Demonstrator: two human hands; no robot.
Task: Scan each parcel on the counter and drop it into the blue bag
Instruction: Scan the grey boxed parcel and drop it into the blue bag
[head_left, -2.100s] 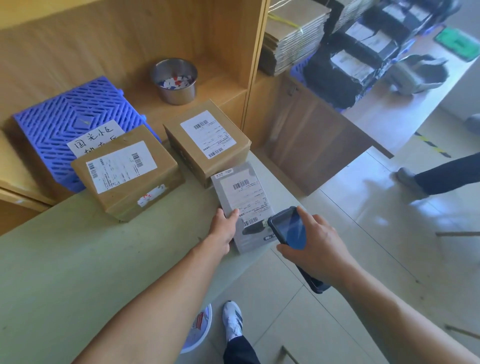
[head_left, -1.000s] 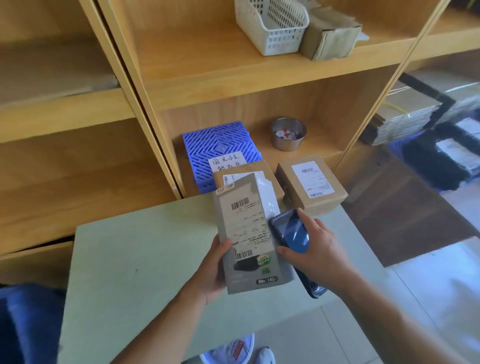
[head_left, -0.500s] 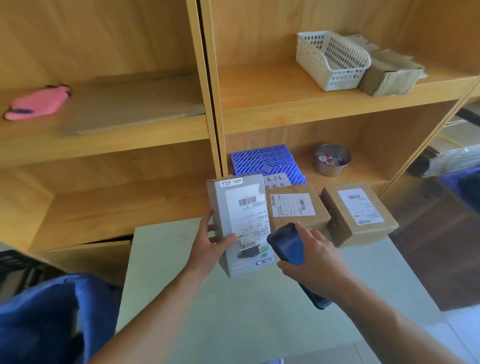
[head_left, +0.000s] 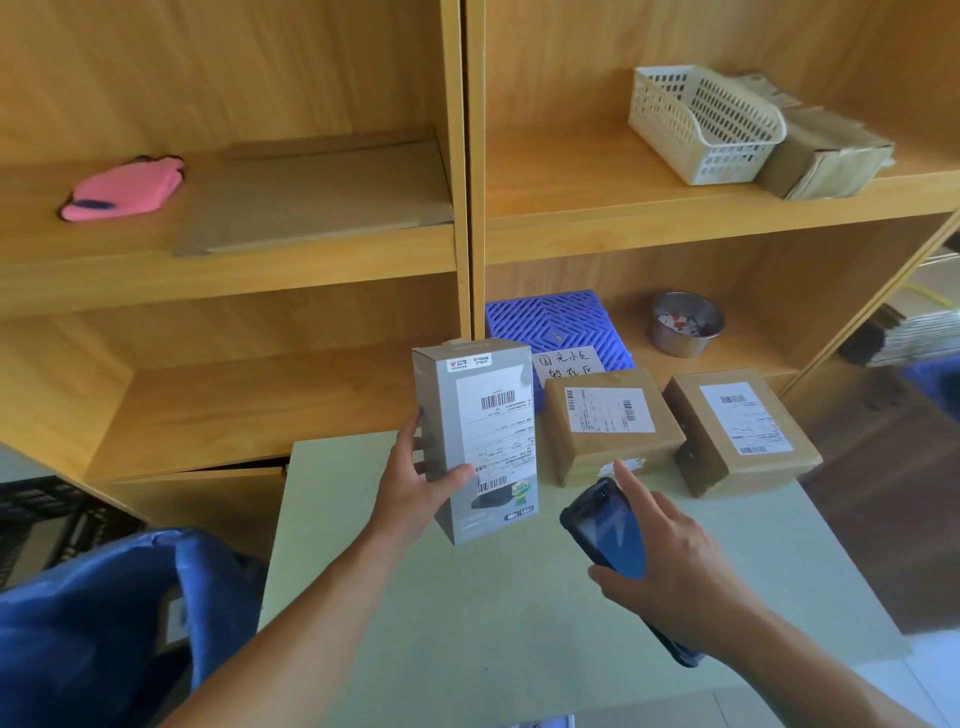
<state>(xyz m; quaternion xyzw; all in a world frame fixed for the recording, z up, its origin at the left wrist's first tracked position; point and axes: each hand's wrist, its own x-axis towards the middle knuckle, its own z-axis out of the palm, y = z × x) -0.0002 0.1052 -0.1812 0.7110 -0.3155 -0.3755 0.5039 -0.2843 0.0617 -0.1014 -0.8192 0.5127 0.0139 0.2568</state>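
Left hand (head_left: 415, 488), gripping parcel (head_left: 483, 436) (right hand (head_left: 680, 561): scanner (head_left: 608, 535))

The grey parcel (head_left: 480, 441) carries a white label with black barcodes. The left brown box (head_left: 608, 431) and the right brown box (head_left: 737, 431) bear white labels too. The worktop (head_left: 519, 597) is pale green and the bag (head_left: 93, 623) deep blue. The scanner (head_left: 608, 530) is black with a blue screen. The lattice mat (head_left: 556, 322) is blue, the perforated basket (head_left: 701, 124) white and the cloth (head_left: 124, 189) pink.

Left hand (head_left: 415, 483), at centre frame, grips the grey box (head_left: 478, 436), thumb across its front. Right hand (head_left: 670, 566), lower right, holds the scanner (head_left: 608, 535), index finger (head_left: 631, 486) stretched straight.
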